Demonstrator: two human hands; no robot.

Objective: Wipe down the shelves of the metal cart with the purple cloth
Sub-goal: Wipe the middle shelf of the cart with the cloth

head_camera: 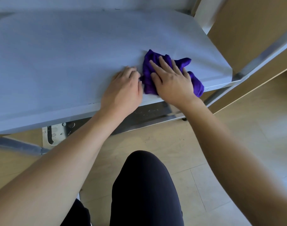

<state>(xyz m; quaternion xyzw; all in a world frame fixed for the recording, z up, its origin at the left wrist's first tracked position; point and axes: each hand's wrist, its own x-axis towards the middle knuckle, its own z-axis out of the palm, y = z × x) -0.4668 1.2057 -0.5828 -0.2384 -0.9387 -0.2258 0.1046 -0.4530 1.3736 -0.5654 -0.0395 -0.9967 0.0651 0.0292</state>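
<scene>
The right hand (172,82), fingers straight, presses the purple cloth (155,69) flat on the cart shelf (74,54) near its front right corner; the left hand (123,88), fingers loosely bent, rests on the shelf touching the cloth's left edge.

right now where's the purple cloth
Head view: the purple cloth lies on the cart's shelf near the front right edge, under the right hand, left hand beside it.

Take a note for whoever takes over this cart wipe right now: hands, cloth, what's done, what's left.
Right hand: flat, pressing the purple cloth onto the shelf, near its front right corner.
Left hand: on the shelf beside the cloth, fingers at its left edge; grip unclear.
Done: wiping under way; wiped area not discernible.
Left: rest of this shelf, then the lower shelf.
</scene>
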